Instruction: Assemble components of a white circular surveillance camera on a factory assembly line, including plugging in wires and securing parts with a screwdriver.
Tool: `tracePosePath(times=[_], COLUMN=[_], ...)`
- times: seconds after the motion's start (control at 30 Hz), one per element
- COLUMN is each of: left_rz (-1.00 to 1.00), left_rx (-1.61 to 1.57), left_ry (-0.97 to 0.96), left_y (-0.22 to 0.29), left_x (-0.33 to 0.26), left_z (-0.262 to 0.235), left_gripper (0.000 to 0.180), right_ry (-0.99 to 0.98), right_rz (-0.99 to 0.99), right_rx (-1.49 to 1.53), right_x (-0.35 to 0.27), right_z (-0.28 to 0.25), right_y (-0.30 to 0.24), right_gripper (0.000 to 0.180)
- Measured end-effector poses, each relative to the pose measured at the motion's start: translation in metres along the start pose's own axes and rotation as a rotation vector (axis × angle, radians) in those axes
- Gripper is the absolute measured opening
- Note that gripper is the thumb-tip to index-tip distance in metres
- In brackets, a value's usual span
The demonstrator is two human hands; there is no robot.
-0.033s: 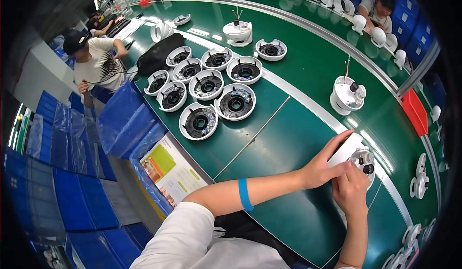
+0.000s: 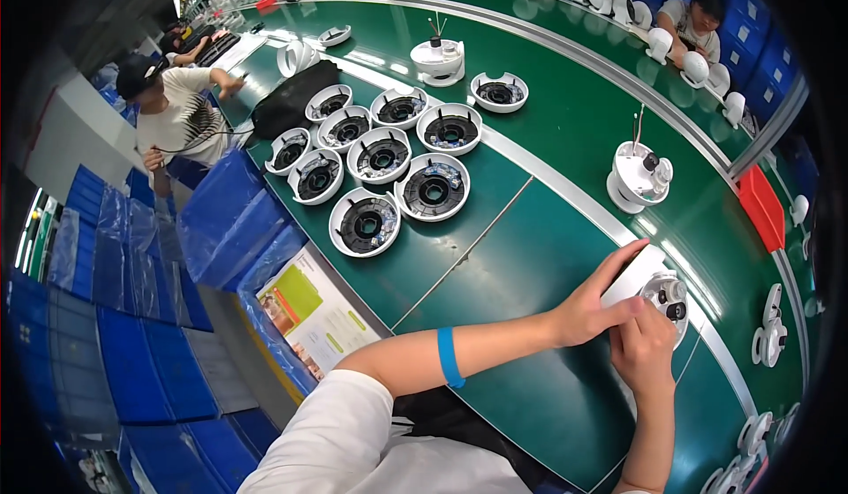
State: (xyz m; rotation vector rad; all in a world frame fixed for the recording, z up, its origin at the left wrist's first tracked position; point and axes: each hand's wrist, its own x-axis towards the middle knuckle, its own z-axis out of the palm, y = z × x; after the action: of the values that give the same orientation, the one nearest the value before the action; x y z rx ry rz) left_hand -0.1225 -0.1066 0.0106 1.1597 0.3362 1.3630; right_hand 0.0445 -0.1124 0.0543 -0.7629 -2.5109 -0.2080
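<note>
My left hand [image 2: 585, 314] is wrapped round a white camera-like housing [image 2: 638, 275], over the right part of the green bench. The housing is tilted, its round face with clear and black lens-like parts turned to the right. Against that face, the fingers of my right hand [image 2: 645, 348] are curled and closed. Whether they pinch a small part there is hidden. Beyond my hands stands a similar white unit [image 2: 629, 176] with thin wires sticking up. To the left, several white bowl-shaped covers [image 2: 364, 223] with black ring inserts sit grouped on the bench.
A metal rail [image 2: 565, 188] runs along the green belt, which carries another wired white unit [image 2: 439, 61] and a cover [image 2: 499, 93]. A red bin [image 2: 761, 207] is at right. Left are a printed carton [image 2: 309, 309], blue crates [image 2: 146, 353] and a co-worker [image 2: 185, 114]. Another person sits far right.
The co-worker's hand at left has moved outward to the right. The cover and wired units on the belt have shifted very slightly right. My hands and the housing look unchanged.
</note>
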Motion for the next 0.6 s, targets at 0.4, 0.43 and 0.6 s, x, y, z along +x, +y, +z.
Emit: tracePosePath(times=[0.4,0.43,0.6], left_rz=[-0.31,-0.347,-0.374], left_rx=[-0.715,-0.69,-0.35], left_ry=[0.252,0.247,0.242], left_y=[-0.015,-0.02,-0.036], left_x=[0.035,0.037,0.046], left_z=[-0.028,-0.027,-0.002], left_gripper=[0.058,0.064,0.065], right_ry=[0.136,0.115,0.129], right_rz=[0.791,0.766,0.303], right_rx=[0.837,0.741,0.272], right_x=[-0.011,-0.01,-0.014], right_z=[0.013,0.008,0.002], right_y=[0.045,0.045,0.055], right_gripper=[0.028,0.027,0.021])
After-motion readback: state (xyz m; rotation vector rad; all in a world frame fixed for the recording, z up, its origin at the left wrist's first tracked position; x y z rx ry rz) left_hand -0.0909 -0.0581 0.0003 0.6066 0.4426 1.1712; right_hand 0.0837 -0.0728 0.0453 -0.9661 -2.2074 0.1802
